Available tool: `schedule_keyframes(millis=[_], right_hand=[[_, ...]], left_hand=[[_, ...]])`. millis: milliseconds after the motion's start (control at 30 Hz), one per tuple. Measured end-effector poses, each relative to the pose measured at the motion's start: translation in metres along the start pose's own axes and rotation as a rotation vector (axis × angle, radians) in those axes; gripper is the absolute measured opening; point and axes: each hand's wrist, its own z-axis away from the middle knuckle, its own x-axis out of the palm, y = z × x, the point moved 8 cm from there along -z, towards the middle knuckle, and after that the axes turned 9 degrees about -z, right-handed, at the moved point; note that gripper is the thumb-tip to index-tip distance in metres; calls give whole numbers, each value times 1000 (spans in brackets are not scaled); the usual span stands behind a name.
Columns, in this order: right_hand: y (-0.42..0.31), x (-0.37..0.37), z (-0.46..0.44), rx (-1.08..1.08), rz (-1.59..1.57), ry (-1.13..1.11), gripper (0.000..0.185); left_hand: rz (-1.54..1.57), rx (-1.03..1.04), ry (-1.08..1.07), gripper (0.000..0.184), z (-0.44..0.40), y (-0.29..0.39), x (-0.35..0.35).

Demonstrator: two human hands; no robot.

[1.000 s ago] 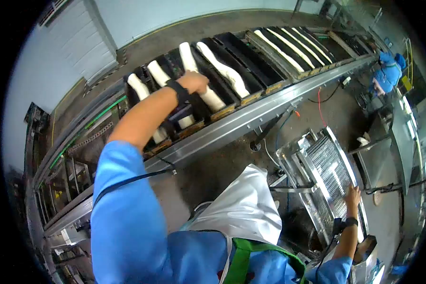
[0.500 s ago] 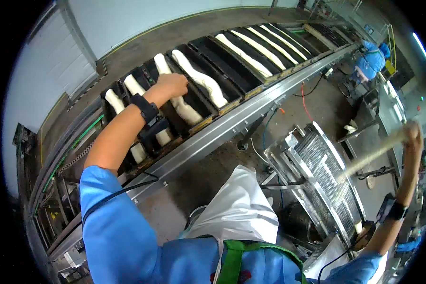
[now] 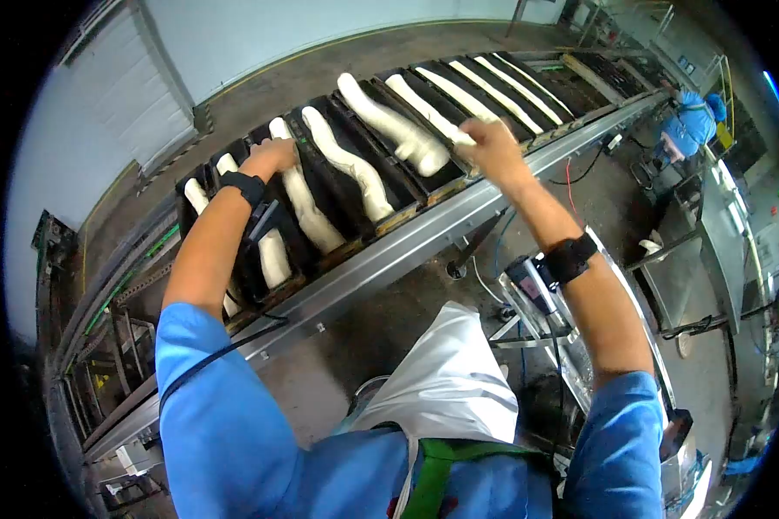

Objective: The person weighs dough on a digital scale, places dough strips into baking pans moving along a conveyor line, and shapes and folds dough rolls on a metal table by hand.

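My left hand [image 3: 273, 157] lies across a pale dough strip [image 3: 307, 209] in a long dark pan, its fingers bent over the upper part of the strip. My right hand [image 3: 493, 154] is over the near side of the pan row, fingers apart, close to the lower end of another dough strip [image 3: 424, 105]. Left of that hand, a thicker dough strip [image 3: 389, 123], with a bulging lower end, lies in a pan. Between it and my left hand is a wavy dough strip [image 3: 348, 164]. Both wrists carry black bands with small devices.
Several narrower dough strips [image 3: 498, 93] lie in pans farther along the row. A metal rail [image 3: 389, 246] runs along the conveyor's near side. A metal frame [image 3: 571, 372] stands below my right arm. A person in blue [image 3: 691, 121] is at the far right.
My right hand has swung from the far right, where it held a long dough strip, to the pans. The formerly empty pan now holds dough. The pans and my left hand have shifted left.
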Motion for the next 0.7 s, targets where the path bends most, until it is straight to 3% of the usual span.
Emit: schedule_keyframes(millis=[33, 167, 200, 233, 300, 333, 400, 500, 533, 567, 600, 667, 700], right_hand=[[18, 25, 11, 151, -176, -238, 19], [38, -12, 36, 20, -121, -177, 16], [57, -22, 44, 84, -72, -207, 16], [77, -32, 53, 148, -25, -238, 16], [107, -58, 77, 208, -20, -295, 17], [109, -65, 85, 217, -25, -301, 17], [134, -78, 106, 522, -111, -287, 17], [159, -86, 110, 444, -137, -281, 18], [165, -83, 102, 392, -51, -335, 17], [152, -77, 88, 272, -26, -309, 17], [128, -67, 73, 154, -1, -281, 17], [87, -31, 38, -7, -103, -360, 18], [61, -10, 23, -262, -152, -357, 18]], left_hand=[[12, -17, -29, 52, -4, -1, 4], [92, 87, -59, 51, -39, -14, 28], [39, 192, 119, 45, -97, -30, 66], [186, 130, 225, 35, -77, -31, 49], [120, 53, 62, 33, -81, -35, 64], [151, 96, 103, 26, -85, -40, 62], [223, 98, 12, 25, -77, -49, 64], [452, 92, -219, 23, -50, -47, 42], [-67, 840, -38, 19, -65, -27, 47], [-73, 834, -49, 19, -76, -22, 37], [-204, 605, -138, 22, -93, -29, 35], [-69, 237, -25, 24, -80, -13, -17], [192, 98, 176, 23, -51, 7, -65]])
